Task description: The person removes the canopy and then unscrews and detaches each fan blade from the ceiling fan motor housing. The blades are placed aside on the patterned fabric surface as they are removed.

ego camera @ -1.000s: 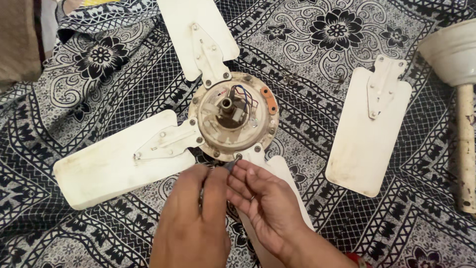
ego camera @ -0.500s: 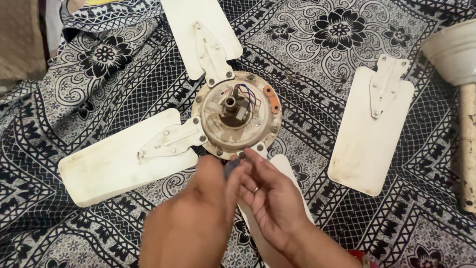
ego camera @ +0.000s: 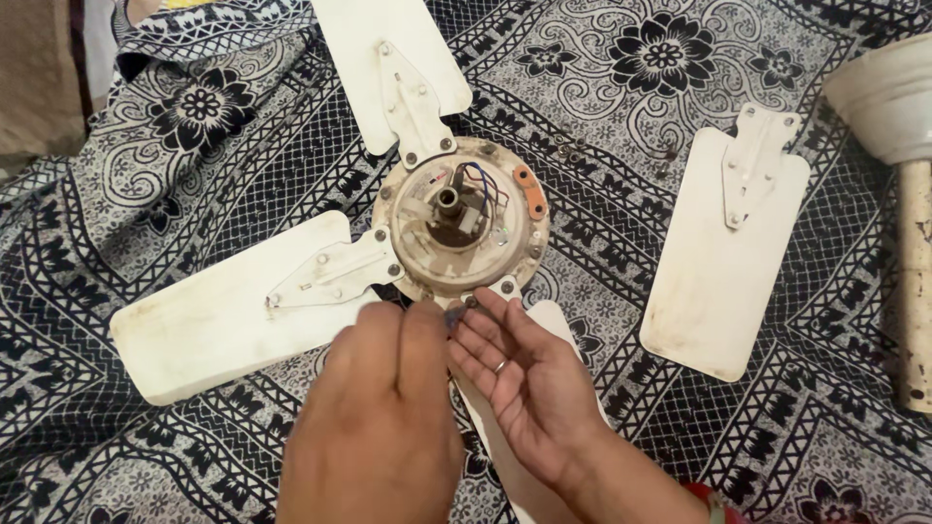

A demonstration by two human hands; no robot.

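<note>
Screw (ego camera: 471, 302) on the fan hub's (ego camera: 462, 220) rim meets right hand (ego camera: 524, 378) fingertips, loosely open; left hand (ego camera: 383, 408) pinches a small tool (ego camera: 450, 317).

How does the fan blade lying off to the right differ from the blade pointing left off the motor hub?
The right blade lies detached on the patterned cloth, apart from the motor hub; the left blade is fixed to the hub by its bracket. The right blade's bracket points away from the person; the left blade's points right, into the hub. Both are cream, stained, same shape.
</note>
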